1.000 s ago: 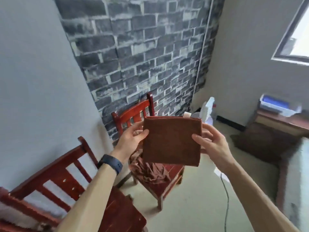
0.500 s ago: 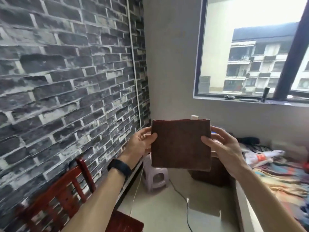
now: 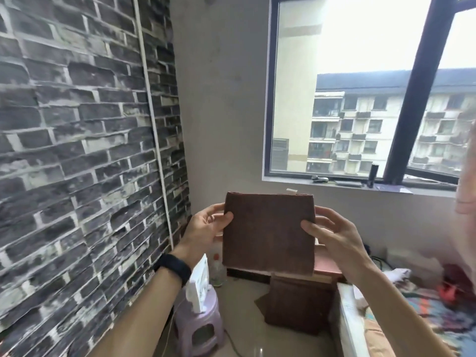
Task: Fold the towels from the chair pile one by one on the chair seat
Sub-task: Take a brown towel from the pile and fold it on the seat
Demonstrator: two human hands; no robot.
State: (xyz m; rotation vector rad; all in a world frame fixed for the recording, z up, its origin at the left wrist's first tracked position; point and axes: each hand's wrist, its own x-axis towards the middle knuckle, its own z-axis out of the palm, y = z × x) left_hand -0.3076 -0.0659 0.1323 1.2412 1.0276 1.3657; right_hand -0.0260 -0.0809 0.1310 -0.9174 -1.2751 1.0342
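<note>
The folded towel (image 3: pixel 268 233) is held upright, its left edge pinched by fingers (image 3: pixel 227 217) of the left hand (image 3: pixel 203 230), its right edge by the right hand (image 3: pixel 332 235); the chair is not seen.

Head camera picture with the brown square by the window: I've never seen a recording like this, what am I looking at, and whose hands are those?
No machine here. The camera sits on a person's head, looking forward and down, so the arms reaching in from below are the wearer's own. The left hand, with a black wristband, and the right hand each pinch a side edge of a folded brown towel, holding it upright in the air. Behind it are a brick wall, a window, a purple stool and a brown cabinet. The chair from the task is not in this view.
</note>
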